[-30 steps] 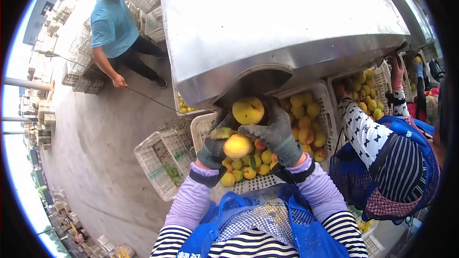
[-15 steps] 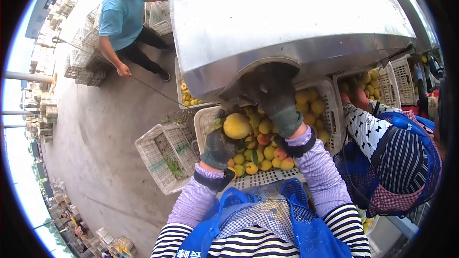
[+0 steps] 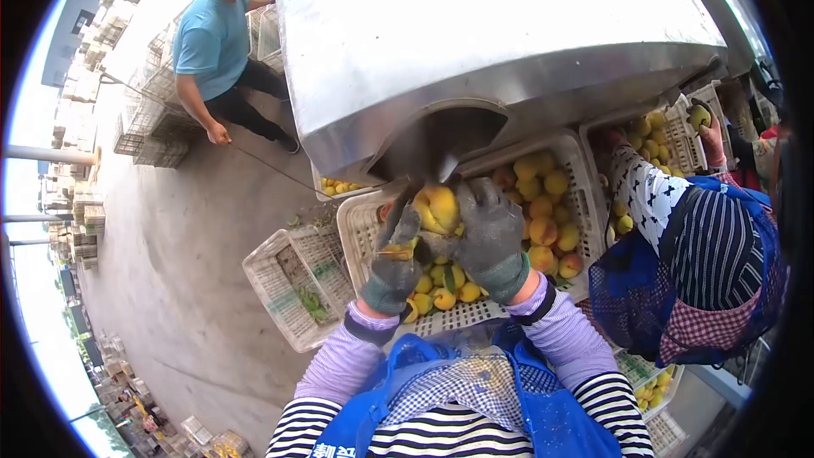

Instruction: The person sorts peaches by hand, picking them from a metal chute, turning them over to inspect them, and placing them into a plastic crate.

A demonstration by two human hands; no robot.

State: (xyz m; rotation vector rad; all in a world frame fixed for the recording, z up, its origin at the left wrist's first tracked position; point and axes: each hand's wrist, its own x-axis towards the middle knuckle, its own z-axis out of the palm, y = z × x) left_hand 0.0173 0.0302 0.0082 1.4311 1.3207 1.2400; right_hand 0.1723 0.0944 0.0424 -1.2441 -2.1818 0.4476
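Note:
My left hand [image 3: 393, 265] and my right hand [image 3: 492, 233], both in dark grey gloves, come together over a white plastic crate [image 3: 458, 315]. Between them is a large yellow peach [image 3: 438, 208] with its cleft showing, and their fingers close on it from either side. A yellow and brown scrap [image 3: 397, 250] lies against the left glove. Below and to the right, many yellow and reddish peaches [image 3: 543, 229] fill the crate. Just beyond my fingers gapes the dark round opening [image 3: 441, 140] of a metal machine [image 3: 509, 25].
To the left stands another white crate [image 3: 288, 288] with some green leaves inside. A co-worker [image 3: 712, 254] at right handles fruit over another crate. A person in a blue shirt [image 3: 208, 42] holds a thin rod, far left. Stacked crates [image 3: 153, 131] stand behind.
My right hand has come back out of the machine opening to meet the left at the peach. The co-worker at right has lifted a fruit. My view has shifted slightly.

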